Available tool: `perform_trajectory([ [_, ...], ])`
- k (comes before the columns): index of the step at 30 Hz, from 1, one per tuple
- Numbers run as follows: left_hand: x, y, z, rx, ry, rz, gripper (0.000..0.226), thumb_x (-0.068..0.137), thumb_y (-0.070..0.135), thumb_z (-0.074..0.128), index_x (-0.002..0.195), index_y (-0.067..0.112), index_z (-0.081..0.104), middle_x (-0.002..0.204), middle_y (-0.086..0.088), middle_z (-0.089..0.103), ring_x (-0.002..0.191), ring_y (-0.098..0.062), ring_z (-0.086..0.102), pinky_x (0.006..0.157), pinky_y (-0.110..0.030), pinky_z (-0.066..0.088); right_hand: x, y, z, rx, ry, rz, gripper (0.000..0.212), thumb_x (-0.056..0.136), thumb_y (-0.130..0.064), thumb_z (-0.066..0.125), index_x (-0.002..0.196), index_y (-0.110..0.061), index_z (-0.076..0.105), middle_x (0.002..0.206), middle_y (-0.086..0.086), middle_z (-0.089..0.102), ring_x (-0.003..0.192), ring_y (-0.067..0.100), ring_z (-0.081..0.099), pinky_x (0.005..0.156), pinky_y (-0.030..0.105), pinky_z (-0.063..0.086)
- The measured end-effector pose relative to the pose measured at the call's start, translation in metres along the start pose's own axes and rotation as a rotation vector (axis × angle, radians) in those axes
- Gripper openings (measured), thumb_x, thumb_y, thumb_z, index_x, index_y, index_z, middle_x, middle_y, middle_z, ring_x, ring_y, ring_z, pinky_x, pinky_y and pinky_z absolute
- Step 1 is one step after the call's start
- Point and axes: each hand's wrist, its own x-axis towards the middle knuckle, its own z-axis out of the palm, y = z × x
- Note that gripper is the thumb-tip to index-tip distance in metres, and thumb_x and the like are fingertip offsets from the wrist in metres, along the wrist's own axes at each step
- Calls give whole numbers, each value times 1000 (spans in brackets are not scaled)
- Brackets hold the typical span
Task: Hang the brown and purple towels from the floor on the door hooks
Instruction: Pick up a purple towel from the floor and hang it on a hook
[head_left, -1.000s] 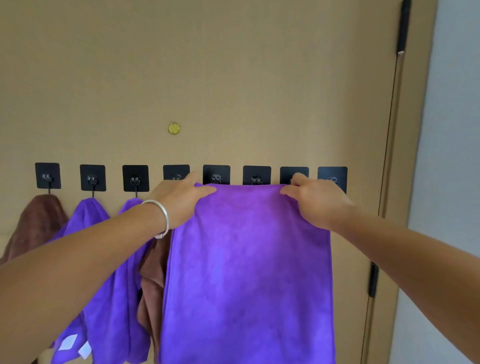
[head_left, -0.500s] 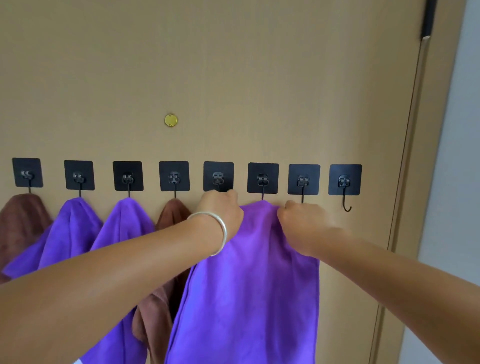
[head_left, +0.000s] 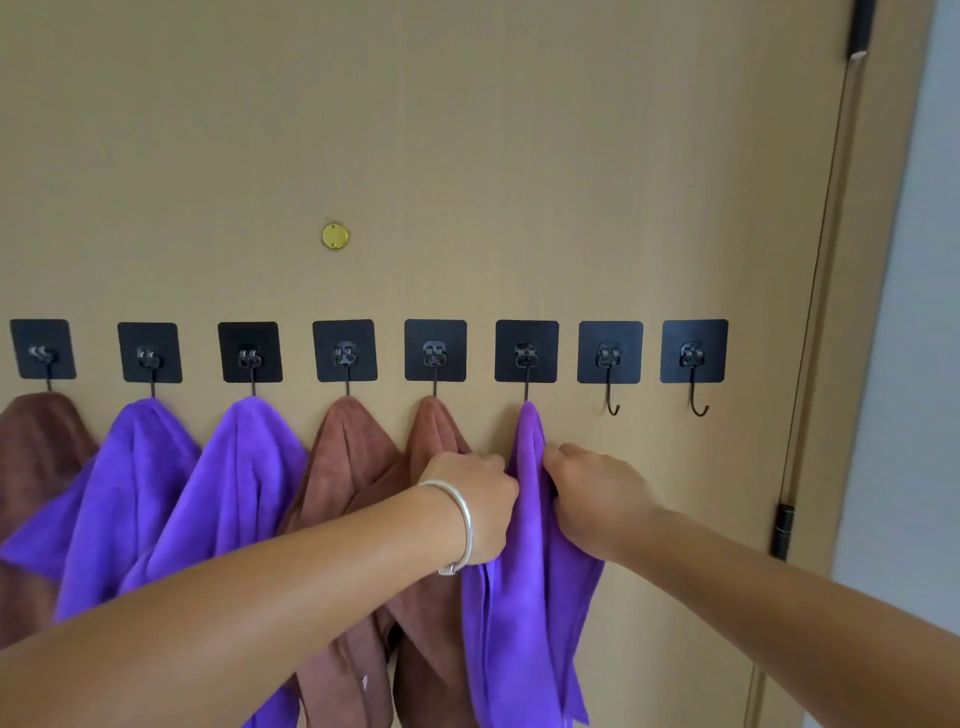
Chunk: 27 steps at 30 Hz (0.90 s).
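Head view faces a tan door (head_left: 467, 130) with eight black hook pads in one row. Counting from the left: the first hook (head_left: 42, 349) carries a brown towel (head_left: 36, 457), the second (head_left: 149, 353) and third (head_left: 250, 353) each carry a purple towel (head_left: 130, 493) (head_left: 239, 483), and the fourth (head_left: 345, 351) and fifth (head_left: 435, 351) each carry a brown one (head_left: 348, 467) (head_left: 434, 431). The sixth hook (head_left: 527, 352) carries the newest purple towel (head_left: 530, 597), bunched to a narrow peak just under the hook and hanging straight down the door. That makes three brown and three purple towels hung, six in all. The seventh (head_left: 611, 358) and eighth (head_left: 695, 358) hooks are bare, their curved wire ends showing.

Both hands are on the sixth towel, a little below its peak. The left hand (head_left: 475, 499) (a silver bangle (head_left: 460, 525) sits on its wrist) has its fingers curled around the towel's left edge, holding the cloth. The right hand (head_left: 592, 493) grips the right edge, fingers closed on the fabric. The two hands are close together with only the gathered cloth between them.

A small round brass disc (head_left: 335, 236) sits on the door above the fourth hook. At the right, the door edge meets a pale wall (head_left: 914, 364), with a black hinge (head_left: 782, 530) on the frame.
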Motion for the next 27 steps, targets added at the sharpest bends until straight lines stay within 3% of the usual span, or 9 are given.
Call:
perform_trajectory([
  [3,-3,2,8,156,-34,112,37,97,39,41,125,19,55,127,-7,45,113,-28,41,92,-41,35,-1,4,2,-36,31,-22,31,92,-21,41,122,-22,48,108,0,54,90,26,58,63,31,36],
  [8,-7,-1,17,266,40,212,45,97,46,35,126,18,54,128,-5,50,119,-27,37,102,-44,25,-4,9,-1,-155,81,-61,28,94,-27,40,119,-23,53,112,2,50,98,24,50,74,33,37],
  [11,-8,-12,2,195,178,122,33,97,38,36,112,22,61,116,-3,56,111,-26,46,92,-42,33,-6,14,-6,-146,108,-59,27,94,-27,38,114,-23,56,108,1,52,96,24,50,71,32,33],
  [13,-5,-20,-11,-4,358,19,27,96,35,36,103,25,60,108,-1,58,104,-26,53,87,-40,38,-8,18,-11,-109,149,-61,28,93,-25,39,113,-24,59,102,-1,54,92,23,53,66,30,32],
  [15,0,-27,-20,-330,503,-78,27,95,35,38,111,24,57,113,1,59,104,-25,57,85,-36,43,-9,21,-18,-75,193,-54,30,92,-23,39,113,-24,60,97,-2,54,88,22,54,62,28,32],
  [17,8,-30,-24,-545,531,-106,36,95,37,41,129,28,51,123,4,58,109,-21,57,88,-38,46,-6,23,-24,-69,219,-57,30,91,-22,39,113,-24,60,96,-2,54,88,22,54,61,27,30],
  [19,16,-27,-27,-530,496,-53,35,96,39,40,129,34,51,120,9,57,107,-18,57,88,-39,47,-5,25,-30,-61,242,-66,31,90,-21,40,113,-25,61,95,-2,55,88,23,55,59,27,28],
  [22,26,-21,-27,-446,449,-25,27,96,36,39,110,34,62,106,9,58,101,-18,55,81,-32,45,-6,29,-36,-51,273,-58,31,90,-18,41,110,-25,63,94,-2,57,86,23,56,56,27,27],
  [27,31,-20,-35,-282,443,-46,29,95,42,37,103,33,64,101,6,56,94,-22,58,73,-35,47,-18,36,-38,-67,252,-13,30,90,-17,40,107,-22,65,100,-1,60,90,23,57,59,28,37],
])
